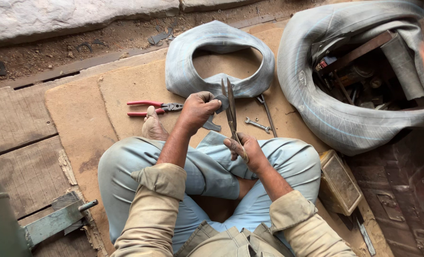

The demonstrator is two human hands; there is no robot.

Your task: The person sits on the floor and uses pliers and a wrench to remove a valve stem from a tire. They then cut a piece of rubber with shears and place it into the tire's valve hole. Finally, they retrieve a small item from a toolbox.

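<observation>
I'm mid-cut: my left hand (197, 110) is curled tight, pinching a small dark rubber piece (220, 102) above my crossed knees, and my right hand (246, 148) is closed round the handles of the long scissors (230, 108), blades up and touching the piece's right edge. The next move, I judge, calls for holding the rubber taut and squaring the blades before closing. Red-handled pliers (154, 108) lie just left, a small spanner (257, 124) just right, and a folded grey inner tube (216, 57) sits farther out on the board (121, 90).

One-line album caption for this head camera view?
Seated cross-legged, left hand grips a dark rubber piece while right hand works long metal scissors.
</observation>
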